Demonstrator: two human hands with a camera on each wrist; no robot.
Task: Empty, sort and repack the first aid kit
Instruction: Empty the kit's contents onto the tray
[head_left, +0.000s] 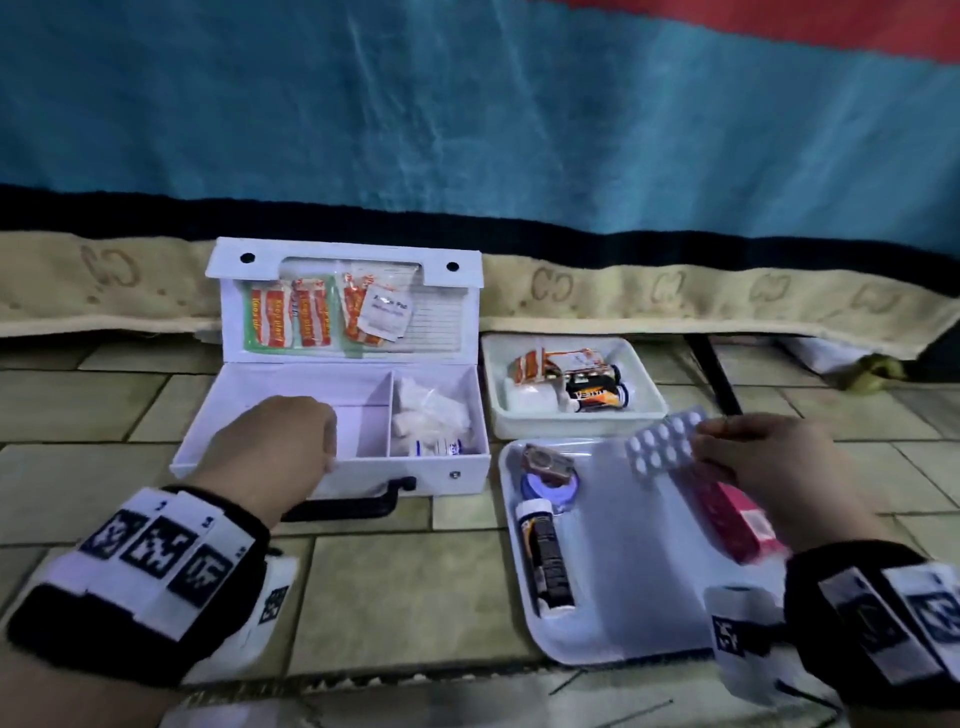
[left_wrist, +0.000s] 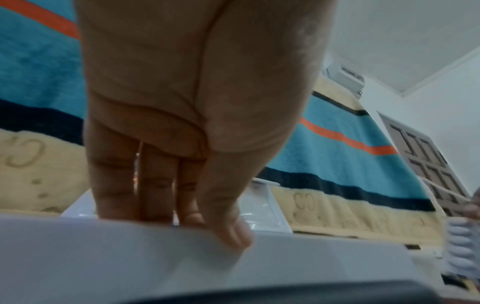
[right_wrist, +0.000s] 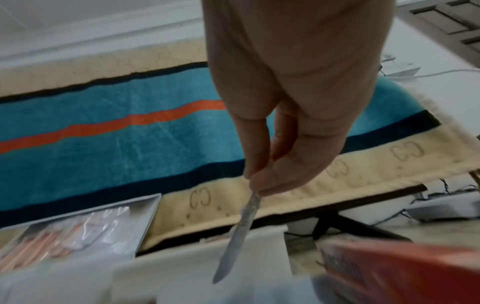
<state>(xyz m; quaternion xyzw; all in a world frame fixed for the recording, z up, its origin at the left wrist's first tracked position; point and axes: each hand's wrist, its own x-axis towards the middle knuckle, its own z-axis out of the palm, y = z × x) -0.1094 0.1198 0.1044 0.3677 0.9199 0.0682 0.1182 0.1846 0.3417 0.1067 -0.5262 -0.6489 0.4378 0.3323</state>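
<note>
Tiled floor: left hand grips kit rim, right hand pinches blister pack; repacking, likely into the empty compartment next.

both hands are bare, no gloves or rings that i can see. the left hand has a wide black wristband behind it, soft like fabric, with a row of white panels across the top, each printed with a square black-and-white coded marker and a tiny digit above. a white block with one more marker hangs at the band's right side. the right hand wears the same kind of black band with white marker panels, and a white marked block sits at its left side.
</note>
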